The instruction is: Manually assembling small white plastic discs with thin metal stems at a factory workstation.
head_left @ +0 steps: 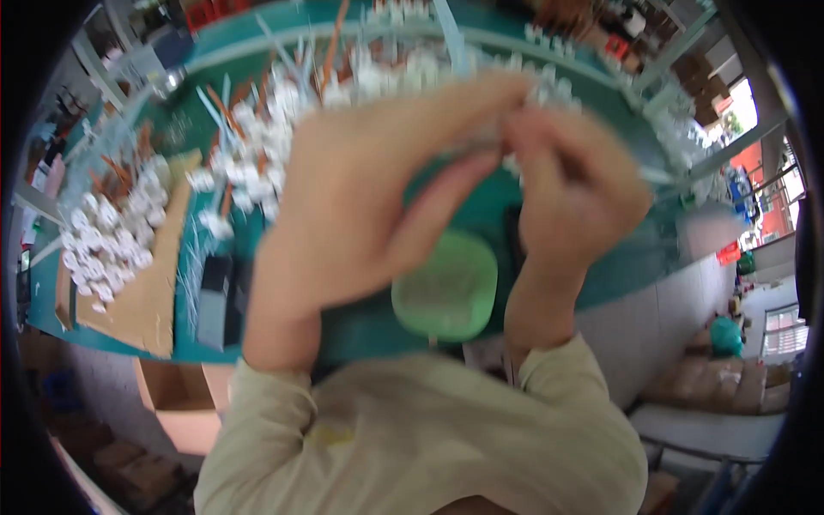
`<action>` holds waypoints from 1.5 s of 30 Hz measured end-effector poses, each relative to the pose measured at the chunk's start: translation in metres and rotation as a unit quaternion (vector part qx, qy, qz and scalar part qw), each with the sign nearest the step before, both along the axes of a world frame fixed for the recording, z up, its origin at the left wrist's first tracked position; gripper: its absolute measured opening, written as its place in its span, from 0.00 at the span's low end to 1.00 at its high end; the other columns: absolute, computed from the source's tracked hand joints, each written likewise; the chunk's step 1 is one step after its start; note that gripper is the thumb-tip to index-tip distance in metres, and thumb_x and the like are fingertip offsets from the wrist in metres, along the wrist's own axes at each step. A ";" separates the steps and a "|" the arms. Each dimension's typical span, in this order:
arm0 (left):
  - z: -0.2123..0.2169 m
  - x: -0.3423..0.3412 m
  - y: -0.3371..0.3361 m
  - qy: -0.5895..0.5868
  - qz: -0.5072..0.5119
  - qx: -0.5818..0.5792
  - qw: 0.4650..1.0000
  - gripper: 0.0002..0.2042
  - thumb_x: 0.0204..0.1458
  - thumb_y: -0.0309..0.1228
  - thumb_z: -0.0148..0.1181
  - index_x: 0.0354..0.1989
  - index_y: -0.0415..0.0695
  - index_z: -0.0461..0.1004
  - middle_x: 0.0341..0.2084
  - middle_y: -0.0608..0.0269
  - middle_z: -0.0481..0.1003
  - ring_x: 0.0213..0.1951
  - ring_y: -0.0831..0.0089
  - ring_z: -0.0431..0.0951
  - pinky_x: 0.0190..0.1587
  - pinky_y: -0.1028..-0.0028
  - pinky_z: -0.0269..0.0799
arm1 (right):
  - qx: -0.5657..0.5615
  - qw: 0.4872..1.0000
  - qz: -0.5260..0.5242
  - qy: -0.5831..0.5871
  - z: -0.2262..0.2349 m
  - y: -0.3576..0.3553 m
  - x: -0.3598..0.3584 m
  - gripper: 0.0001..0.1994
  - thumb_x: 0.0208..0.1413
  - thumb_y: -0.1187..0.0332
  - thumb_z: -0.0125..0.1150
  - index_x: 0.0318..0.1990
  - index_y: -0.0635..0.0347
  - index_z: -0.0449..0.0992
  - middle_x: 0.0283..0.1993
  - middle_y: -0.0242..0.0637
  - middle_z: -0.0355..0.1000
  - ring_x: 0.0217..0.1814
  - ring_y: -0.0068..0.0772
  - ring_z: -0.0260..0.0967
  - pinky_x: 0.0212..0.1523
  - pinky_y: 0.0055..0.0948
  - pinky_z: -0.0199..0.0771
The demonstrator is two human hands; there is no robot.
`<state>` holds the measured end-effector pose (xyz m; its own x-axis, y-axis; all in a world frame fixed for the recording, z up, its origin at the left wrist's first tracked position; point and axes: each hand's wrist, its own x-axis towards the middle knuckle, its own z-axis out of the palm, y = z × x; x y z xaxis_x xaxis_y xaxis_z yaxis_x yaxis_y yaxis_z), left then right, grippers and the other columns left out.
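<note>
Both hands are raised over the table and meet at their fingertips, blurred by motion. My left hand (343, 189) reaches across with thumb and fingers closed in a pinch close to the right fingers. Curled fingers and thumb of my right hand (579, 189) are pressed together. Whatever lies between the fingertips is too small and blurred to name. Below the hands stands a light green plastic bowl (474, 296) with small, indistinct contents. Behind the left hand is a large heap of white round parts (249, 176), with orange and pale blue strips among them.
More white parts (112, 240) lie on a cardboard sheet (176, 257) at the left. A dark box (218, 300) stands beside the sheet on the green table (360, 336). An open carton (176, 388) sits below the table edge. Wrapped cartons (712, 382) are on the floor at right.
</note>
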<state>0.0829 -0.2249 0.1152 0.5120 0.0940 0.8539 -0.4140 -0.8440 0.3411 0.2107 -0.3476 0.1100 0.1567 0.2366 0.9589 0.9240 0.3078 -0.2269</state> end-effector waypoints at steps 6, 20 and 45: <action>-0.054 0.010 -0.002 -0.017 -0.065 -0.074 0.995 0.18 0.49 0.16 0.61 0.50 0.36 0.75 0.37 0.57 0.80 0.34 0.68 0.81 0.37 0.74 0.74 | -0.037 0.991 -0.007 0.128 -0.013 -0.008 -0.034 0.08 0.56 0.80 0.65 0.42 0.74 0.80 0.38 0.45 0.81 0.34 0.26 0.78 0.36 0.19 0.78; -0.041 -0.007 0.005 0.079 0.016 -0.032 0.996 0.14 0.50 0.16 0.60 0.47 0.39 0.75 0.32 0.54 0.78 0.28 0.61 0.79 0.32 0.72 0.72 | -0.495 0.867 -0.012 0.048 -0.138 -0.030 -0.016 0.10 0.47 0.78 0.62 0.40 0.65 0.79 0.37 0.50 0.77 0.38 0.54 0.75 0.39 0.43 0.75; 0.000 -0.008 0.030 0.039 -0.002 -0.084 0.996 0.11 0.55 0.19 0.57 0.47 0.38 0.73 0.28 0.57 0.78 0.28 0.72 0.80 0.31 0.75 0.72 | -0.366 0.911 0.095 0.164 -0.067 -0.030 -0.003 0.04 0.49 0.79 0.64 0.34 0.64 0.80 0.35 0.40 0.79 0.35 0.34 0.77 0.34 0.29 0.75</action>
